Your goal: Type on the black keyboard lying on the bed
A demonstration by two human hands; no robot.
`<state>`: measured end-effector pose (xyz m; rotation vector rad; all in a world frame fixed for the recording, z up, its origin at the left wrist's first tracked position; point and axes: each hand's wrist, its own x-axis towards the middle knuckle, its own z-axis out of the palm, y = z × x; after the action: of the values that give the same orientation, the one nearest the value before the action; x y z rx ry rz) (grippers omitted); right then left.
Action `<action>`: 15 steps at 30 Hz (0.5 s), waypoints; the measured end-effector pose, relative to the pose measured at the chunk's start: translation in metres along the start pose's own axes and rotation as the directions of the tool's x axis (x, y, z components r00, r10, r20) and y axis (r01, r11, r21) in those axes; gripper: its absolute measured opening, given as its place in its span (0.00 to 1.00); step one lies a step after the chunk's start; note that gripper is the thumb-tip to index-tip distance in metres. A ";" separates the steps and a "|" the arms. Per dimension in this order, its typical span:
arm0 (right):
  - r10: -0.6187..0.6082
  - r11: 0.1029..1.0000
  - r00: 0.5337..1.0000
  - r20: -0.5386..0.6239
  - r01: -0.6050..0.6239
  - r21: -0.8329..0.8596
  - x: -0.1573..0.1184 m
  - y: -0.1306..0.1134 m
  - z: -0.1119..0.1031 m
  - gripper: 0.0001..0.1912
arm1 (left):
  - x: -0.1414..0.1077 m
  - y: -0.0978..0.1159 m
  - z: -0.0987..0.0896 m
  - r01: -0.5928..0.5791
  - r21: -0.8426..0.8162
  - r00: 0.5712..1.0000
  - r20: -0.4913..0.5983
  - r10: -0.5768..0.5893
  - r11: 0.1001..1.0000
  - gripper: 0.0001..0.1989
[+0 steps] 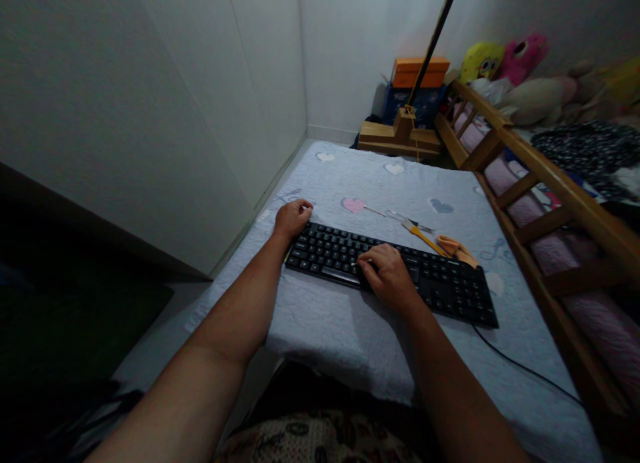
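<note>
My right hand (384,271) pinches a small pale thing (355,264) over the keyboard (325,253); at its ten o'clock, my left hand (291,220) curls loosely — whether gripping, I cannot tell.

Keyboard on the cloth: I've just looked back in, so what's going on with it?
A person has both hands at the black keyboard, which lies keys up on a patterned cloth. The left grip is at its far left corner; the right grip is over the middle keys, perhaps with something small and pale, too unclear to name. A yellow-handled brush and an orange rag lie along the far side.
</note>
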<state>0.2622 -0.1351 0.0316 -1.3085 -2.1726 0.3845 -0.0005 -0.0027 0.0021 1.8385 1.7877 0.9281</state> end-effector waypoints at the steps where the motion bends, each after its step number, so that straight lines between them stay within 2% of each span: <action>1: -0.004 1.000 1.000 0.004 0.004 0.002 0.000 -0.001 0.000 0.09 | 0.000 0.001 -0.001 0.004 0.003 1.000 0.001 -0.004 1.000 0.15; 15: 0.028 0.999 0.999 -0.034 -0.028 -0.015 -0.001 0.001 -0.005 0.09 | 0.000 0.000 0.000 0.001 0.025 1.000 0.005 -0.001 1.000 0.16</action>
<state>0.2658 -0.1359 0.0348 -1.3455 -2.1353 0.3553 -0.0011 -0.0025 0.0023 1.8537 1.8050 0.9040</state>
